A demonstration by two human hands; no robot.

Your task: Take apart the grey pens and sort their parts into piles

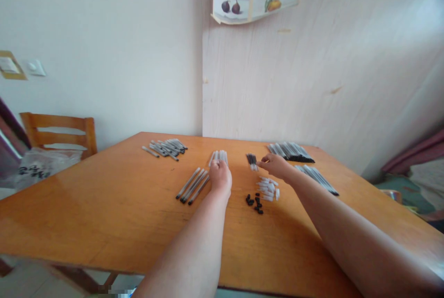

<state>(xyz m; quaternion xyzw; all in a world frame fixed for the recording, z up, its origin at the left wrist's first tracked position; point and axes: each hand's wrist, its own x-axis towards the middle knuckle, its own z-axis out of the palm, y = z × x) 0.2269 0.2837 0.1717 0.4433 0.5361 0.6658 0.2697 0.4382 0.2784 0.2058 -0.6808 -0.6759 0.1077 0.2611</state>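
Observation:
My left hand is closed around the near ends of several translucent white pen barrels, near the middle of the table. Its fingers are partly hidden behind the back of the hand. To the right, my right hand has its fingertips pinched together at a small row of black-and-clear pen parts. What lies between those fingertips is too small to tell. Several pens with black ends lie just left of my left hand. Below my right hand are a heap of white caps and several small black plugs.
A loose pile of pens lies at the back left of the wooden table. At the back right are a larger row of pens and a smaller row. A wooden chair with a plastic bag stands left.

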